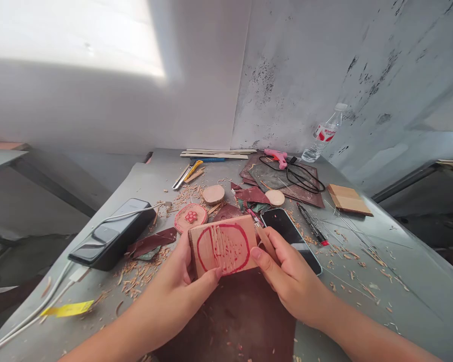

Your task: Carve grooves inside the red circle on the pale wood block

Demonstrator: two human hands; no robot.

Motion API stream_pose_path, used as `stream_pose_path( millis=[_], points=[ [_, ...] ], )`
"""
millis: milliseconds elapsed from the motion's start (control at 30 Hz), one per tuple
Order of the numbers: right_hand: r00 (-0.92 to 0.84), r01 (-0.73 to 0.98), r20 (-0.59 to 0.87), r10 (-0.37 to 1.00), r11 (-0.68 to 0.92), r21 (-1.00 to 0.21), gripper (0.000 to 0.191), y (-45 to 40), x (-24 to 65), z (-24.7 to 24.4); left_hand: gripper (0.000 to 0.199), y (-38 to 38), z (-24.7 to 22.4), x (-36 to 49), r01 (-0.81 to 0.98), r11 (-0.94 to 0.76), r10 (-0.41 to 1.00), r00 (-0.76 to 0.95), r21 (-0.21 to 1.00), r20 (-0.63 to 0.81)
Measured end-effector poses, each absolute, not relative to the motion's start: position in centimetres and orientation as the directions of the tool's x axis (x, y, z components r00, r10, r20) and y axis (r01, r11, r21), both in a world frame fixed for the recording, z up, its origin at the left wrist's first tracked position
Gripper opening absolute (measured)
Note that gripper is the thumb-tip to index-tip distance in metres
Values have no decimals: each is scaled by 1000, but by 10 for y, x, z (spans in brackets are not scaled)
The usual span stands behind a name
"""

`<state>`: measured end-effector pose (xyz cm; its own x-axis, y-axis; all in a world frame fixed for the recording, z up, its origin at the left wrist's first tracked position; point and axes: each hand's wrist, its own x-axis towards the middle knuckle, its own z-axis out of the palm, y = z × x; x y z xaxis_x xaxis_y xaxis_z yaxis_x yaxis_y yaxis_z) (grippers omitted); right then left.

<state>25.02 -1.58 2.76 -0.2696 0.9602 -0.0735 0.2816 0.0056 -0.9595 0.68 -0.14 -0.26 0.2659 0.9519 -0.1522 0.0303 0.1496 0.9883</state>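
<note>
A wooden block [232, 244] with a red oval outline and carved grooves inside it is tilted up toward me at the centre. My left hand [184, 289] holds its left side, thumb on the lower front face. At its right edge, my right hand [287, 269] grips a wooden-handled carving tool [267, 242], with the thumb touching the block's face. The tool's metal part points up and away, beside the block's upper right corner. Behind the block lies a round wooden disc [191, 217] with a red rim and a red flower.
A black power bank [113, 234] with white cables is at left. A phone [290, 236] and marker [312, 224] lie right. Farther back are cutters [189, 174], a pink glue gun [277, 157], a bottle [324, 133] and another block [349, 199]. Wood shavings litter the table [411, 281].
</note>
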Motion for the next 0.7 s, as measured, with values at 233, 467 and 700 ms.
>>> stream_pose_path(
  millis=[233, 467, 700],
  points=[
    [-277, 314, -110, 955, -18, -949, 30, -17, 249, 29, 64, -1, -3, 8, 33, 140, 954, 264, 990, -144],
    [-276, 325, -110, 955, -15, -945, 32, -17, 249, 32, 59, -2, 0, 8, 36, 138, 948, 285, 990, -142],
    [-274, 340, -127, 953, -27, -940, 32, -19, 250, 30, 63, -1, 4, 8, 38, 139, 948, 285, 990, -144]
  ],
)
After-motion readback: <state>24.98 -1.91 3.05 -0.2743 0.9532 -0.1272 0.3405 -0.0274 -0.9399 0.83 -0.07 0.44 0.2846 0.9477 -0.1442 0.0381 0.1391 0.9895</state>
